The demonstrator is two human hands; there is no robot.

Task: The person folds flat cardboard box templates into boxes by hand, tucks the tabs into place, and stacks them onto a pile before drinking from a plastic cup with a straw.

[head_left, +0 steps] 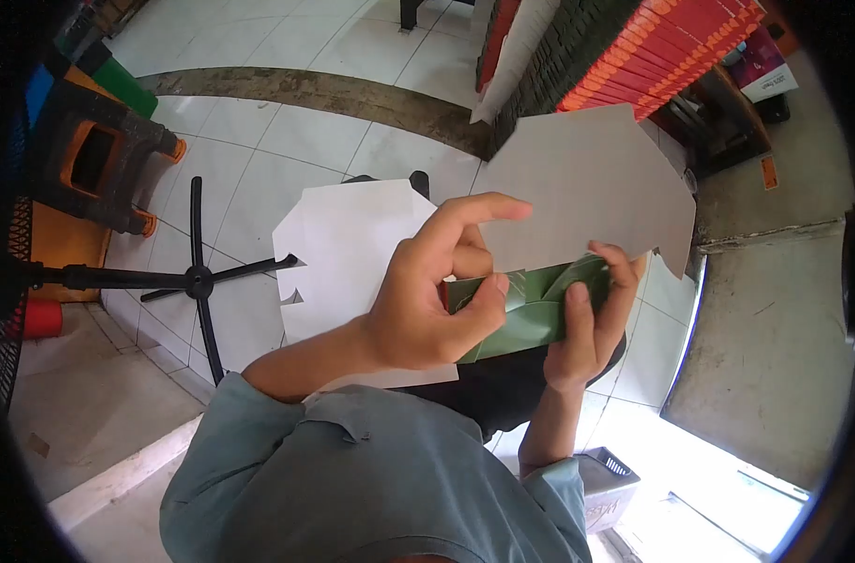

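Observation:
My left hand (427, 296) pinches the left end of a green folded card piece (531, 314) between the thumb and curled fingers, with the index finger stretched out above it. My right hand (592, 324) is closed round its right end, thumb on the near face. The green piece is glossy, with creases and overlapping flaps, and is held over my lap. A white die-cut card sheet (338, 230) lies to the left, partly behind my left hand. Beyond my right hand is a larger greyish card sheet (587, 178) with cut corners.
Red printed card pieces (662, 56) are stacked at the upper right beside dark green ones (564, 61). A black fan stand (198, 281) and a dark stool (99, 169) stand on the left. A grey basket (608, 483) is at lower right.

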